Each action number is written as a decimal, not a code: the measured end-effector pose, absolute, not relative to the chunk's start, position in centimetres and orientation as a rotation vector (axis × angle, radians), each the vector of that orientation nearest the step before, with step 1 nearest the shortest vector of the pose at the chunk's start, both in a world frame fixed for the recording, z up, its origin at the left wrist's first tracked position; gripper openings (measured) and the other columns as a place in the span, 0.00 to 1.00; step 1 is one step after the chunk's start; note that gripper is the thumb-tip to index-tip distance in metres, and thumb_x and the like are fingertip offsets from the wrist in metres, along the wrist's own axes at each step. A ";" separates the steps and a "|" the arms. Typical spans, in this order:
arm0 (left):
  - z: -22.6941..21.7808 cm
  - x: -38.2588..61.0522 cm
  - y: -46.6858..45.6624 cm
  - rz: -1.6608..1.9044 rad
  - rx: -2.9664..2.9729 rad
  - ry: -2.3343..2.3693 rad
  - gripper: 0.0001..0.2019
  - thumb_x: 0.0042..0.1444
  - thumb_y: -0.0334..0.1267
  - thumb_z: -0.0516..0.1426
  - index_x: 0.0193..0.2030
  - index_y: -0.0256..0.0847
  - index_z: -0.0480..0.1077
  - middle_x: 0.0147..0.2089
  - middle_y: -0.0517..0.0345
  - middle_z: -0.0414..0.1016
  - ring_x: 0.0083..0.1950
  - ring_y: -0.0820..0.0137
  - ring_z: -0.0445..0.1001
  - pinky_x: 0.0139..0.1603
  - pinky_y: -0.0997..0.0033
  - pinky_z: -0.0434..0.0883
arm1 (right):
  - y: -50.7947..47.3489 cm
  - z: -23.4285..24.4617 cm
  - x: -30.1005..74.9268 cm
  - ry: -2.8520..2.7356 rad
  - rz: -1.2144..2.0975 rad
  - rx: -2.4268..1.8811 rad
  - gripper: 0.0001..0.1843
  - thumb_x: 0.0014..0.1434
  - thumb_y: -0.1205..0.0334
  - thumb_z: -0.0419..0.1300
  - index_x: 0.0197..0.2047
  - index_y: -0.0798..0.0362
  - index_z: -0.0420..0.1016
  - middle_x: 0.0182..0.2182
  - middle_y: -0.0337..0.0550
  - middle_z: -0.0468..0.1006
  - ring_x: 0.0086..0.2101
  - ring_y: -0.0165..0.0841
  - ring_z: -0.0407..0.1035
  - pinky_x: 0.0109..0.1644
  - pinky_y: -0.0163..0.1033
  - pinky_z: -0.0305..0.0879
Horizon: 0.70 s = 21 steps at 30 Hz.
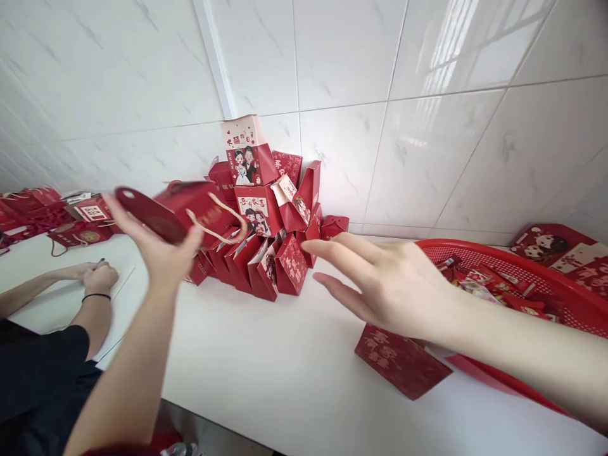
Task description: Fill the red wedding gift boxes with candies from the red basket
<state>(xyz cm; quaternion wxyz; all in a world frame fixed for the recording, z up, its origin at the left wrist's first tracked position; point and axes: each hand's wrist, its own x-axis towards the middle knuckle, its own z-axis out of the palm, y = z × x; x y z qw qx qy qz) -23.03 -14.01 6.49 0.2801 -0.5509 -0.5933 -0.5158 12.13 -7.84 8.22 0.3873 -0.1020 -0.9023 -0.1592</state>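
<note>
My left hand (164, 253) is raised over the table, its fingers and thumb around a red gift box (197, 206) with a cream cord handle. The box is slightly blurred, and a dark flap with a small hole sticks out to its left. My right hand (384, 278) hangs in the air with its fingers stretched out, holding nothing. Below it, a red patterned carton (403, 361) lies on the table, partly hidden by that hand. Between my hands, further back, stands a pile of red and white gift boxes (256, 212), with several lined up in front.
At right is a red plastic basket (441, 247) of small wrapped packets, with flat printed cartons (555, 250) behind it. A co-worker's hands (99, 275) rest on paper at left, holding a pen. More red boxes (80, 234) stand beyond. A tiled wall (351, 158) borders the white table (266, 367).
</note>
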 end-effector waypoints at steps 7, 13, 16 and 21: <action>7.8 -42.4 -11.2 -1.163 -1.366 -1.917 0.62 0.42 0.35 0.71 0.70 0.18 0.30 0.74 0.32 0.32 0.74 0.54 0.35 0.74 0.58 0.37 | -5.1 6.1 13.4 -2.368 -0.348 -0.432 0.13 0.69 0.58 0.50 0.46 0.55 0.73 0.37 0.41 0.79 0.24 0.26 0.70 0.20 0.35 0.51; 4.7 -44.9 -11.2 -1.159 -1.232 -2.064 0.50 0.52 0.38 0.66 0.69 0.18 0.38 0.70 0.38 0.45 0.71 0.59 0.47 0.72 0.59 0.45 | -3.8 5.7 12.8 -2.402 -0.349 -0.438 0.12 0.68 0.59 0.51 0.45 0.55 0.74 0.38 0.42 0.79 0.25 0.26 0.70 0.20 0.35 0.52; 4.5 -45.4 -11.6 -0.983 -1.308 -2.093 0.51 0.47 0.41 0.68 0.70 0.23 0.44 0.70 0.42 0.48 0.71 0.55 0.48 0.72 0.56 0.48 | -3.5 5.7 12.9 -2.404 -0.341 -0.446 0.12 0.68 0.60 0.51 0.45 0.56 0.74 0.38 0.42 0.79 0.25 0.27 0.70 0.21 0.35 0.52; 4.2 -45.9 -12.0 -0.912 -1.301 -2.163 0.52 0.49 0.44 0.68 0.71 0.26 0.41 0.71 0.40 0.48 0.71 0.53 0.48 0.71 0.53 0.48 | -3.0 5.0 12.9 -2.428 -0.312 -0.472 0.12 0.68 0.60 0.51 0.45 0.55 0.74 0.37 0.43 0.79 0.25 0.27 0.71 0.21 0.35 0.52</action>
